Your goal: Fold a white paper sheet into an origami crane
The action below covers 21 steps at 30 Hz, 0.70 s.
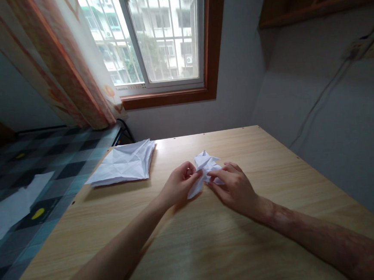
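Nearest you, your two bare forearms stretch out over the wooden table (214, 241), which fills the lower part of the view. Far to the left, off the table, a white sheet (12, 207) lies on a checked bedcover (46, 159) of dark and blue-green squares. Above it a patterned orange curtain (67, 67) hangs beside the barred window (156, 34). On the table's left rear corner sits a stack of creased white paper (124, 162), well apart from your hands. Moving right, your left hand (177, 186) is curled, with its thumb and fingertips pinching the left side of a small folded white paper piece (205, 171) near the middle of the table. The piece's lower tip touches the tabletop, while its crumpled upper points stand up between your hands. Your right hand (234, 186) holds the piece's right side, fingers bent and closed over the paper; its exact grip seems to be a pinch, though the fingers hide the contact. At the far right, a cable (317, 108) runs down the grey wall from a socket (357, 49).
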Each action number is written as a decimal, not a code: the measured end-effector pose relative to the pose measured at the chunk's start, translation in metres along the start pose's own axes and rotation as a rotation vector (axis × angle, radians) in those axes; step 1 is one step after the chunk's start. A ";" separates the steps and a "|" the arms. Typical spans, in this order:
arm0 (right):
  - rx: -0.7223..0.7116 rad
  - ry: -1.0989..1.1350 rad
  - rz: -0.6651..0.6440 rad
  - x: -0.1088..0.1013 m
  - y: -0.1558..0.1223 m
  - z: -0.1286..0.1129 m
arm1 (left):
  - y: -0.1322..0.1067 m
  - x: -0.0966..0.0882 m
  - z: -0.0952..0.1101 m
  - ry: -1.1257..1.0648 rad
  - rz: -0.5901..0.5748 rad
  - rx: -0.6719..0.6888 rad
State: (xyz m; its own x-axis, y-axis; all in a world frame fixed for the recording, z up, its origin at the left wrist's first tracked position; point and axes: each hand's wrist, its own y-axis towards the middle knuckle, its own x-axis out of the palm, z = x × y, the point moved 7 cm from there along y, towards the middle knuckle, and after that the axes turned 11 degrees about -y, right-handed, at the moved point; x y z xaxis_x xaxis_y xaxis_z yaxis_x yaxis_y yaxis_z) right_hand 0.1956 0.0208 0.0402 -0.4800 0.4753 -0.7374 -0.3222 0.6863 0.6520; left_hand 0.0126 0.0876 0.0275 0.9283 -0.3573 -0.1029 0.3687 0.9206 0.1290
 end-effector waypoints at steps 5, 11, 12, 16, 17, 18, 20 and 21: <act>-0.095 -0.065 -0.059 0.003 0.000 -0.005 | -0.002 0.002 -0.002 -0.008 0.002 -0.014; -0.081 -0.101 -0.029 0.002 0.001 -0.005 | -0.003 0.008 0.005 0.004 -0.061 0.034; -0.079 -0.109 -0.022 0.001 0.001 -0.005 | -0.004 0.009 0.007 0.016 -0.068 0.043; -0.089 -0.132 0.023 -0.004 0.001 -0.008 | -0.004 0.007 0.008 0.035 -0.030 0.050; -0.090 -0.134 0.039 -0.006 0.001 -0.008 | -0.003 0.005 0.006 0.026 -0.008 0.038; -0.092 -0.136 0.058 -0.008 0.002 -0.009 | -0.002 0.003 0.004 0.015 0.016 0.023; -0.106 -0.147 0.089 -0.012 0.002 -0.012 | -0.001 -0.003 -0.001 -0.005 0.069 -0.016; -0.116 -0.154 0.102 -0.014 0.002 -0.013 | 0.000 -0.005 -0.004 -0.019 0.097 -0.037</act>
State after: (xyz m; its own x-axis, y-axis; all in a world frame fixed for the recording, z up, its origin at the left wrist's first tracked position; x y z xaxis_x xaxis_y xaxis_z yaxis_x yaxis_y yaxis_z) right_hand 0.1914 0.0083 0.0540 -0.3873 0.6240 -0.6787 -0.3744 0.5662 0.7343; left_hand 0.0075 0.0900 0.0243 0.9603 -0.2692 -0.0735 0.2757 0.9559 0.1011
